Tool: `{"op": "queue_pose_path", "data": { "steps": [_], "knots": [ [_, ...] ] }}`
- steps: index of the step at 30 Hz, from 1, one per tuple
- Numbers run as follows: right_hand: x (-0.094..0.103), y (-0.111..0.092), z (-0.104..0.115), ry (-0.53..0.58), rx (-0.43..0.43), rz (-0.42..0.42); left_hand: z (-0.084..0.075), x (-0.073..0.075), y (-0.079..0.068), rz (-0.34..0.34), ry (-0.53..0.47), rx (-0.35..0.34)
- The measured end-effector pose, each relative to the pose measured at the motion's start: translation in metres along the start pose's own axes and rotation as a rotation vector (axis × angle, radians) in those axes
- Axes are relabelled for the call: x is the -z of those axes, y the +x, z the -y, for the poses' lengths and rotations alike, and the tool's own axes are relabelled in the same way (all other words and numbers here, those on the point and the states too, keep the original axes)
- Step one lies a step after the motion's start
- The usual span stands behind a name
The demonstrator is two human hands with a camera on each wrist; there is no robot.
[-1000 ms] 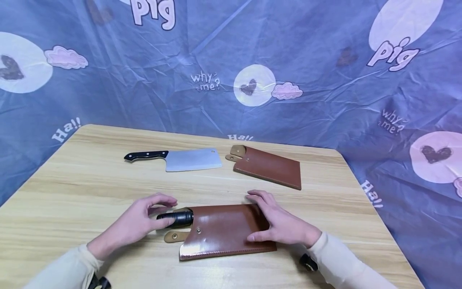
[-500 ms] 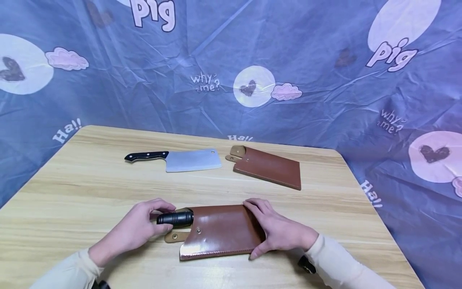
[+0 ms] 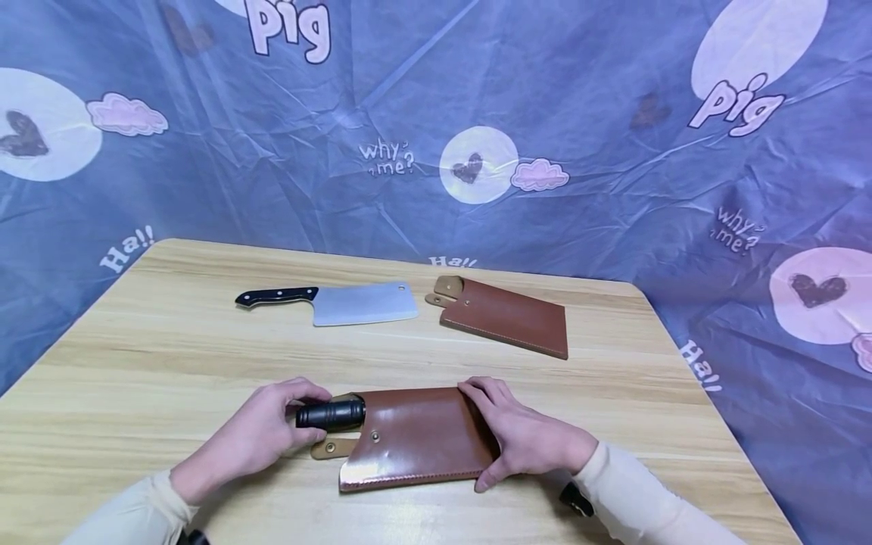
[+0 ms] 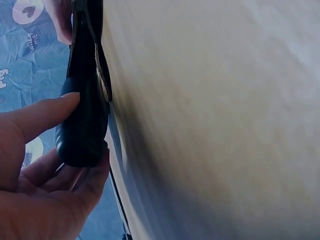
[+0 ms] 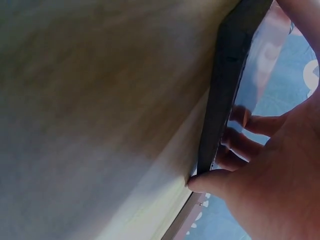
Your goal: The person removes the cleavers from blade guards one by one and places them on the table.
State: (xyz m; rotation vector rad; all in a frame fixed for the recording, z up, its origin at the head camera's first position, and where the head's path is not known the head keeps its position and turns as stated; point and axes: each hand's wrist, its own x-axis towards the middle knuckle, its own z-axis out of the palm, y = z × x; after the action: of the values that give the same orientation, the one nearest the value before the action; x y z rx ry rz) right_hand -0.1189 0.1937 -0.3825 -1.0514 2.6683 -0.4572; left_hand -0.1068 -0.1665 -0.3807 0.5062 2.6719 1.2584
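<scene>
A brown leather sheath (image 3: 422, 439) lies near the front of the table, with a black knife handle (image 3: 331, 414) sticking out of its left end. The blade inside is hidden. My left hand (image 3: 262, 424) holds the handle, thumb on the near side and fingers on the far side; the left wrist view shows its thumb (image 4: 55, 110) against the handle's end. My right hand (image 3: 531, 435) grips the sheath's right end across its width. In the right wrist view its thumb (image 5: 212, 182) touches one corner of the sheath (image 5: 225, 85). A tan snap strap (image 3: 331, 448) stretches out flat below the handle.
Farther back lies a bare cleaver (image 3: 364, 304) with a black riveted handle pointing left. To its right is a second brown sheath (image 3: 514, 316), its strap and flap toward the cleaver. A blue printed cloth (image 3: 306, 151) hangs behind the wooden table (image 3: 204, 341).
My right hand has spread from lying over the sheath's right part to gripping its end, its thumb now at the near edge. My left thumb has moved lower along the handle's near side.
</scene>
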Motion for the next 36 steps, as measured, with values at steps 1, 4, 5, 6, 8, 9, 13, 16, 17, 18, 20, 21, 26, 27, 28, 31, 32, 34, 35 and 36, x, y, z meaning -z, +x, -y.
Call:
{"op": "queue_pose_path", "data": {
  "steps": [1, 4, 5, 6, 8, 9, 13, 16, 17, 18, 20, 21, 26, 27, 28, 31, 32, 34, 35, 36],
  "knots": [
    [0.0, 0.0002, 0.0001, -0.003, -0.002, -0.001, 0.0003, -0.0001, 0.0, 0.0, 0.009, -0.009],
    [0.0001, 0.0006, 0.0003, -0.007, -0.012, 0.002, -0.0003, -0.0004, 0.0004, -0.005, 0.034, -0.019],
    [0.0002, 0.0006, 0.0003, -0.008, -0.014, 0.001, -0.0009, -0.0003, 0.0005, -0.006, 0.039, -0.021],
    [0.0002, 0.0006, 0.0003, -0.009, -0.016, 0.0, -0.0016, -0.0003, 0.0005, -0.006, 0.043, -0.024],
    [0.0003, -0.0001, 0.0001, -0.014, -0.022, -0.003, -0.0031, -0.0007, 0.0009, -0.007, 0.051, -0.034],
    [0.0004, -0.0005, 0.0, -0.017, -0.025, -0.005, -0.0035, -0.001, 0.001, -0.007, 0.054, -0.038],
    [0.0007, -0.0013, 0.0004, -0.023, -0.031, -0.007, -0.0039, -0.0019, 0.0011, -0.013, 0.065, -0.043],
    [0.0007, -0.0017, 0.001, -0.022, -0.031, -0.006, -0.0033, -0.0023, 0.0007, -0.016, 0.069, -0.044],
    [0.0007, -0.002, 0.0011, -0.023, -0.032, -0.006, -0.0032, -0.0024, 0.0007, -0.017, 0.068, -0.045],
    [0.0006, -0.0023, 0.0013, -0.023, -0.033, -0.006, -0.0031, -0.0025, 0.0007, -0.016, 0.069, -0.046],
    [0.0008, -0.003, 0.0015, -0.022, -0.032, -0.008, -0.0033, -0.0028, 0.0008, -0.013, 0.067, -0.044],
    [0.001, -0.0033, 0.0016, -0.022, -0.031, -0.008, -0.0036, -0.003, 0.0009, -0.013, 0.065, -0.041],
    [0.0036, -0.0051, 0.0014, -0.022, -0.027, -0.017, -0.006, -0.0038, 0.0017, -0.016, 0.06, -0.008],
    [0.0042, -0.0054, 0.0012, -0.024, -0.026, -0.019, -0.0065, -0.0039, 0.0017, -0.017, 0.06, -0.003],
    [0.0048, -0.0058, 0.0009, -0.025, -0.024, -0.02, -0.0069, -0.004, 0.0018, -0.017, 0.06, 0.001],
    [0.0058, -0.0069, 0.0005, -0.027, -0.023, -0.02, -0.0076, -0.0039, 0.0021, -0.018, 0.065, 0.002],
    [0.006, -0.0072, 0.0004, -0.025, -0.025, -0.017, -0.0075, -0.0037, 0.0022, -0.019, 0.071, 0.0],
    [0.0063, -0.008, 0.0, -0.023, -0.031, -0.015, -0.007, -0.0031, 0.0023, -0.022, 0.079, -0.005],
    [0.0065, -0.0083, -0.0001, -0.019, -0.033, -0.015, -0.0066, -0.0026, 0.0023, -0.024, 0.084, -0.009],
    [0.0067, -0.0087, -0.0003, -0.017, -0.033, -0.016, -0.0062, -0.0022, 0.0023, -0.025, 0.088, -0.014]
  ]
}}
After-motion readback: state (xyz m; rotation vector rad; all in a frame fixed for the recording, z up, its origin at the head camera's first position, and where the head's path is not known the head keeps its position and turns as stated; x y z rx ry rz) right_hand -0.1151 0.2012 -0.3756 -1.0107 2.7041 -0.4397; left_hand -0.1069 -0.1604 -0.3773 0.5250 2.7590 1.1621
